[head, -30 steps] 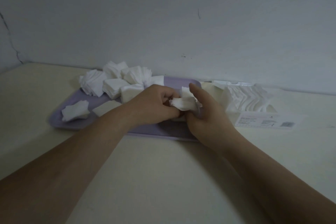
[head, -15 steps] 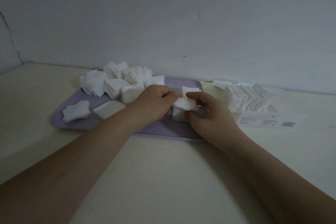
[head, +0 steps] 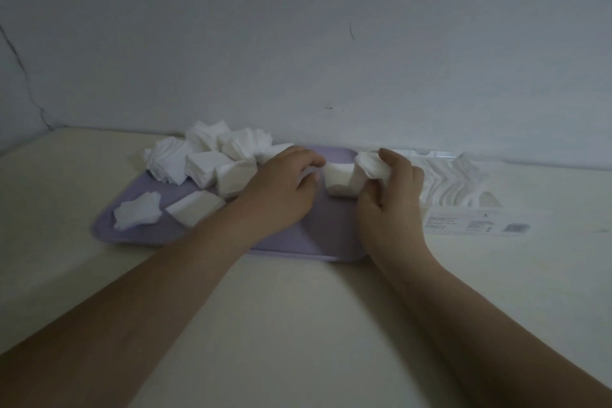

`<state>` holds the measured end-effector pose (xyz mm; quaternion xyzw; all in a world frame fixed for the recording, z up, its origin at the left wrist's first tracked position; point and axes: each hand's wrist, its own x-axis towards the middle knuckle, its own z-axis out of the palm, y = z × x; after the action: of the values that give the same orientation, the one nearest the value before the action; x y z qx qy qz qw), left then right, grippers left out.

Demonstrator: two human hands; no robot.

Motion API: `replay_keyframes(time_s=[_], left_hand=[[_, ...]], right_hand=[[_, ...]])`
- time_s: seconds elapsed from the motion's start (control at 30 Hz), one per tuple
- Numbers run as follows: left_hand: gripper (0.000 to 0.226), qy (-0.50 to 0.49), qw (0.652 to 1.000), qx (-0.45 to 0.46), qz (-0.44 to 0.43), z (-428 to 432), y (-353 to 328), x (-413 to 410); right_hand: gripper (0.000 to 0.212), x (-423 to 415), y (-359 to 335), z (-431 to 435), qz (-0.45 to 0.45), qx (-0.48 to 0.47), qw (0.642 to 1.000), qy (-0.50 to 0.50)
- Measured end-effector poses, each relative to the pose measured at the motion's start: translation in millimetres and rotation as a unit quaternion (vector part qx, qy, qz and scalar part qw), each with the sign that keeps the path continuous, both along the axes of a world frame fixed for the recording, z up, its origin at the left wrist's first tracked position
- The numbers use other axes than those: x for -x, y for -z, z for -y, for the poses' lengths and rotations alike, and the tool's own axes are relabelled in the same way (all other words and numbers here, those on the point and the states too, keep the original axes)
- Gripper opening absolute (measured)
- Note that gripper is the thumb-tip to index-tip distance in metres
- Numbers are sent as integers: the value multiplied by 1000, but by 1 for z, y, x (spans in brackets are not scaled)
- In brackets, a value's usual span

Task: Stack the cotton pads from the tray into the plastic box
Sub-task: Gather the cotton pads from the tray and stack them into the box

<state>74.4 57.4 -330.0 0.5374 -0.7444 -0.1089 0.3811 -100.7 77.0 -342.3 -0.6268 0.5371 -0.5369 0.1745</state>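
A lilac tray (head: 318, 238) lies on the pale table with several bunches of white cotton pads (head: 205, 159) heaped at its back left. My right hand (head: 387, 195) pinches a small bunch of cotton pads (head: 369, 166) at the tray's right end. Just left of it a short stack of pads (head: 337, 180) rests on the tray. My left hand (head: 281, 185) hovers over the tray beside that stack, fingers curled and holding nothing. The clear plastic box (head: 477, 205), right of the tray, holds rows of white pads (head: 447, 179).
A loose pad bunch (head: 137, 214) and a flat stack (head: 195, 209) lie at the tray's front left. The box's label (head: 477, 225) faces me. A grey wall rises directly behind the tray and box. Both forearms stretch over the table's near part.
The two hands, earlier closed together on one bunch, have parted. My right hand has carried some pads rightward; a stack now sits on the tray and my left hand has let go.
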Motion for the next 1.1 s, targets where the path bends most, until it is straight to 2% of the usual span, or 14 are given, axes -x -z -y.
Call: replay_keyframes(time_s=[0.1,0.17,0.27,0.37,0.53,0.73,0.83,0.9,1.03,1.1], left_hand=[[37,-14,998,-44,34,20,-3,15],[42,-33,994,-94,48,35,-4,23],[49,-25,986,-166,21,47,-4,29],[50,-25,988,-149,-21,44,-2,23],[28,-42,987,-132,-85,20,0,-3],[23,-99,955,-117,-253,-13,6,-27],[30,-48,926,-112,-356,-21,2,-27],[39,3,913,-133,-385,-23,-5,-26],[39,99,907,-189,-364,-23,-1,-22],[41,123,921,-195,-315,-22,5,-21]], right_hand=[[52,-1,4,4,23,-54,998,-14],[55,-2,5,3,12,-58,998,-27],[52,-3,6,1,-12,-50,998,-38],[42,-4,8,3,-16,-69,997,-41],[34,-3,5,1,17,-57,997,-52],[29,-1,5,-1,48,-39,997,-40],[28,-2,5,-1,46,-32,998,-40],[28,-1,5,-1,48,-38,997,-38],[32,0,6,1,38,-54,997,-39],[32,0,5,1,44,-64,996,-48]])
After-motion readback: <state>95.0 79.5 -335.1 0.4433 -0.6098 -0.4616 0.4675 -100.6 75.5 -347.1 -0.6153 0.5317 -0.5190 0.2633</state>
